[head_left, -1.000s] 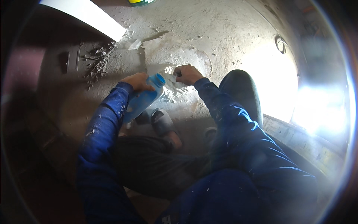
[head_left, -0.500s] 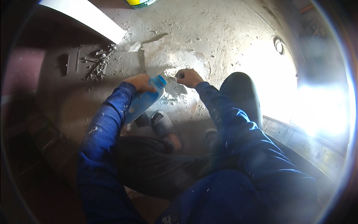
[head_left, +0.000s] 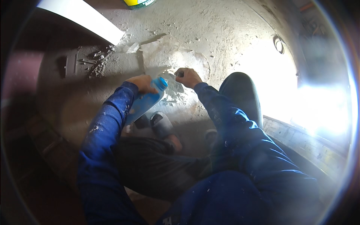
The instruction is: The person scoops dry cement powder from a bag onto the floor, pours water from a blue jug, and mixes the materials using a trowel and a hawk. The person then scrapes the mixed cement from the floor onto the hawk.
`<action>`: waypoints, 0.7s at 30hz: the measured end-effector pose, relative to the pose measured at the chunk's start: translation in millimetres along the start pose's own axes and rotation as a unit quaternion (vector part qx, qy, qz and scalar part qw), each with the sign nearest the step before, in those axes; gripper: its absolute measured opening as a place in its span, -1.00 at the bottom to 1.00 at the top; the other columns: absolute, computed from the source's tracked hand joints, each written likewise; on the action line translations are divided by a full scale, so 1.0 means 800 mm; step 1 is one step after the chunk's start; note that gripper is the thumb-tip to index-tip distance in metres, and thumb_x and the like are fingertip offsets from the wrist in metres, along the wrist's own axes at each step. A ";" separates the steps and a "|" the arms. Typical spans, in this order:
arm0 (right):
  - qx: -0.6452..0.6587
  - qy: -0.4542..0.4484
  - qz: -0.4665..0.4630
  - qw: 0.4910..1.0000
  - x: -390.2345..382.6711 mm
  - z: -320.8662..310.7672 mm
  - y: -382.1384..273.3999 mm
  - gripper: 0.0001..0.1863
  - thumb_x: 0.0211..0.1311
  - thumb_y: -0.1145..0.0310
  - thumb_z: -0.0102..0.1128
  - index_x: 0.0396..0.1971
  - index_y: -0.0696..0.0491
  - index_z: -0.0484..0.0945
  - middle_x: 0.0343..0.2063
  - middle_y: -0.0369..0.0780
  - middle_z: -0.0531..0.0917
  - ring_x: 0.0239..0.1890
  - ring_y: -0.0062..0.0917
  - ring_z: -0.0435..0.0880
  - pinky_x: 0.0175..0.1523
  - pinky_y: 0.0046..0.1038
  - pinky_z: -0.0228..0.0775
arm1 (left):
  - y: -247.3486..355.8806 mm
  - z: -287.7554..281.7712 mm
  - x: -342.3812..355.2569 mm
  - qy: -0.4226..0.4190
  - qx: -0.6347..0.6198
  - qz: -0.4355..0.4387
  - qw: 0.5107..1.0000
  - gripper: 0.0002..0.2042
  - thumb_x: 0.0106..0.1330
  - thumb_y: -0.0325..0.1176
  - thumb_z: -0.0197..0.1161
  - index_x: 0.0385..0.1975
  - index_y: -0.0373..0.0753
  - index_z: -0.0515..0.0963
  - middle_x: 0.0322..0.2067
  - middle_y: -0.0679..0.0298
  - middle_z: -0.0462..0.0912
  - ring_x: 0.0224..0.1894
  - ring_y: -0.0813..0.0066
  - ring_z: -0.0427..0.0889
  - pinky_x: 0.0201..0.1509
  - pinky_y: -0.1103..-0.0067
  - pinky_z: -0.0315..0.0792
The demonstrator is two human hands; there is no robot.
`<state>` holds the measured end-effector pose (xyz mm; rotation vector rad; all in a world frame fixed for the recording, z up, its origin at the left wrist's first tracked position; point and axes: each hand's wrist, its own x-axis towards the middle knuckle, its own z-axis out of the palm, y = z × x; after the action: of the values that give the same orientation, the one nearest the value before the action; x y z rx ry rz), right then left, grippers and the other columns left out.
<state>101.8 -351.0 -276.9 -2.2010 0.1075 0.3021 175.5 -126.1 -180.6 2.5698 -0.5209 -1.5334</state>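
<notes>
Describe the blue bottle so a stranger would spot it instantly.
Follow the left blue sleeve up to the left hand. The bottle slants in its grip, neck toward the upper right; its lighter blue sets it apart from sleeve and grey slipper.

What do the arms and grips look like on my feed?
Left sleeve and right sleeve are blue, long and creased, reaching the wrists. The left one carries pale smears and specks; light glares along the right one's folds. Left grip and right grip are bare, without gloves. No cables show on either arm.
</notes>
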 end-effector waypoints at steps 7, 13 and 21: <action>0.008 -0.005 0.036 0.999 0.001 -0.015 0.002 -0.64 -0.06 0.19 0.26 -0.23 0.00 0.68 -0.32 -0.13 0.72 -0.20 -0.30 0.69 -0.02 -0.33 0.51 | 0.007 -0.002 0.000 -0.003 0.026 0.014 1.000 -0.44 0.15 -0.01 0.38 -0.11 -0.45 0.50 -0.33 0.00 0.69 -0.52 0.27 0.70 -0.41 0.41 0.55; 0.014 0.013 0.030 0.999 -0.002 -0.023 0.003 -0.64 -0.06 0.18 0.27 -0.22 0.01 0.68 -0.31 -0.12 0.72 -0.20 -0.30 0.70 -0.02 -0.33 0.51 | 0.011 -0.002 -0.002 0.010 0.046 0.009 0.999 -0.47 0.19 -0.03 0.36 -0.11 -0.44 0.52 -0.30 0.00 0.69 -0.55 0.31 0.69 -0.42 0.42 0.55; -0.025 0.047 0.026 0.998 -0.001 -0.042 0.003 -0.69 -0.03 0.17 0.29 -0.26 -0.02 0.67 -0.32 -0.15 0.71 -0.21 -0.28 0.70 -0.06 -0.30 0.52 | 0.027 -0.009 -0.016 -0.001 0.058 -0.001 0.998 -0.45 0.18 0.02 0.34 -0.16 -0.44 0.54 -0.28 -0.03 0.69 -0.42 0.22 0.72 -0.25 0.38 0.56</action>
<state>106.8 -378.9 -259.2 -2.2658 0.2110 0.2330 170.9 -142.6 -161.0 2.6547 -0.6262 -1.5500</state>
